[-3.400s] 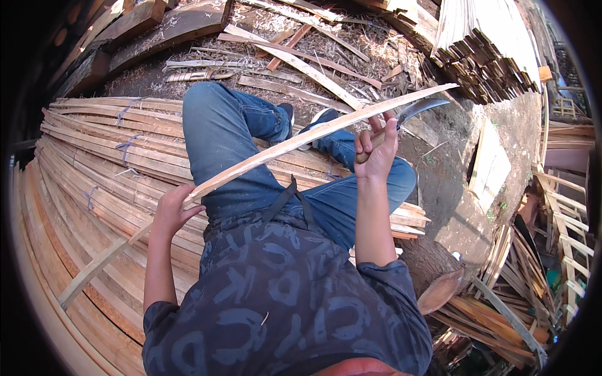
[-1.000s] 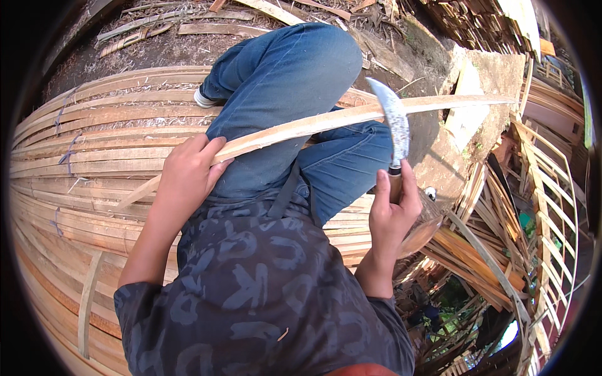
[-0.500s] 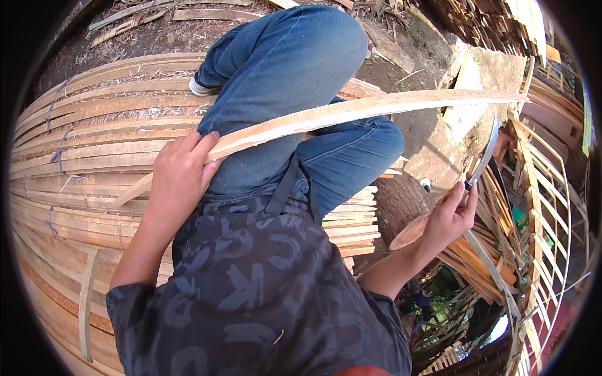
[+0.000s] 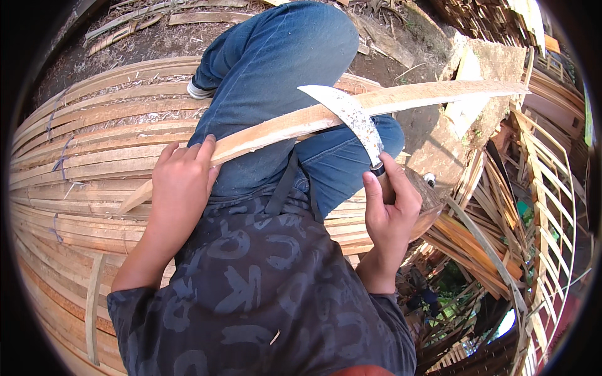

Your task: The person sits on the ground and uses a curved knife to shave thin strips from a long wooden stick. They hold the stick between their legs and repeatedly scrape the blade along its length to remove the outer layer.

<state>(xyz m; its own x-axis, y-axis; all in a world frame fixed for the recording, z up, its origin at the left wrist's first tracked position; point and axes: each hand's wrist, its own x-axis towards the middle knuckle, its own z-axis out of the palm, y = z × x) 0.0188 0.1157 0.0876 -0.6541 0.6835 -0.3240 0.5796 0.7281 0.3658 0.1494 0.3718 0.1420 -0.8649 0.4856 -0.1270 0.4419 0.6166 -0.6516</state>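
A long, pale wooden strip (image 4: 276, 132) lies across my lap, rising from lower left to the far right. My left hand (image 4: 182, 178) is closed around it near its left end, which pokes out below the hand. In my right hand (image 4: 394, 210) is a sickle (image 4: 355, 117) with a curved, spotted metal blade and a dark collar at the handle. The blade crosses over the strip to the right of its middle; whether it touches the wood I cannot tell. My fingers hide most of the handle.
Bundled wooden strips (image 4: 94, 141), bound with blue ties, spread on the left under me. A cut log (image 4: 426, 213) stands beside my right hand. Slats and offcuts (image 4: 480, 250) pile up at the right, near a slatted wooden frame (image 4: 545, 207). A concrete slab (image 4: 495, 66) lies beyond.
My right hand has swung the sickle in from the far right to over the strip. The strip has shifted slightly, its far end now a little higher, while my left hand keeps its hold.
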